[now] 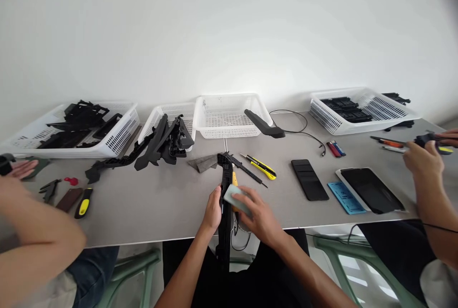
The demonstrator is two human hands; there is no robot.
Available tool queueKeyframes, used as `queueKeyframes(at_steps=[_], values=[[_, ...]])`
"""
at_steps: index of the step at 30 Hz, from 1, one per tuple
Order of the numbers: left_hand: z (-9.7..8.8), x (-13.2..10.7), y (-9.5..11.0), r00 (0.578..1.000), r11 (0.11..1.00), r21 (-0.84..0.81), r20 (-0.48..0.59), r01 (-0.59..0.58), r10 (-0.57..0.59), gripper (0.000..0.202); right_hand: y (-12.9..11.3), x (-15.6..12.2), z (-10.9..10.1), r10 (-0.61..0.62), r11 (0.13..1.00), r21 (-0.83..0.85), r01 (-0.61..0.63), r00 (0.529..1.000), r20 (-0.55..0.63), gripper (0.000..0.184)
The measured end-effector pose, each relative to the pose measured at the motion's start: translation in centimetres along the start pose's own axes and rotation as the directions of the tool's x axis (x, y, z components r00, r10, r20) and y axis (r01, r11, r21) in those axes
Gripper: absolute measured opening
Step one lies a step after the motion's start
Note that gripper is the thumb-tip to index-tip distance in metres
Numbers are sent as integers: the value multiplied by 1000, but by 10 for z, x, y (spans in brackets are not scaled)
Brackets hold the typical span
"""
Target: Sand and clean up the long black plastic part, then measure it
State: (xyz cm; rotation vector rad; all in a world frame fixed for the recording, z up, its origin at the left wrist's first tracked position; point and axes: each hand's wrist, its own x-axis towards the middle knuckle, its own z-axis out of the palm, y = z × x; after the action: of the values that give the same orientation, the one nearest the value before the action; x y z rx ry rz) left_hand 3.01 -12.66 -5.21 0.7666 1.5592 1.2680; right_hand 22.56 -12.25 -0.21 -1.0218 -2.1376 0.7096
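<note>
A grey cloth (201, 163) lies just left of the long black part's (225, 224) far end; a dark caliper (247, 171) and yellow knife (264, 168) lie just right of it, a phone (309, 180) farther right. The left hand (213, 210) grasps the part, and the right hand (259, 213) clasps a pale pad (232, 193) against it. The part crosses the table's (150, 224) near edge. Beyond it, a middle basket (229, 132) bears a dark piece (264, 125) across its corner; left of the part, a smaller basket (152, 124) contains jumbled black pieces (168, 143).

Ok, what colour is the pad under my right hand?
The pad is pale blue-green, shown best in the head view.
</note>
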Motion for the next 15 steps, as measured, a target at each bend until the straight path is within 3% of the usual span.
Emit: queueKeyframes(at_steps=[2, 6, 10, 15], values=[[0, 0, 0, 1000, 1000, 2, 9, -5, 5, 60, 1, 1, 2, 59, 998, 4, -59, 996, -71, 60], [0, 0, 2, 1000, 1000, 15, 10, -11, 11, 60, 1, 2, 6, 35, 998, 49, -34, 999, -15, 55], [2, -1, 2, 999, 999, 26, 34, -29, 28, 61, -3, 3, 12, 187, 981, 82, -175, 966, -181, 50], [1, -4, 2, 998, 998, 32, 46, -45, 44, 70, -20, 0, 30, 176, 982, 107, -156, 959, -220, 52]])
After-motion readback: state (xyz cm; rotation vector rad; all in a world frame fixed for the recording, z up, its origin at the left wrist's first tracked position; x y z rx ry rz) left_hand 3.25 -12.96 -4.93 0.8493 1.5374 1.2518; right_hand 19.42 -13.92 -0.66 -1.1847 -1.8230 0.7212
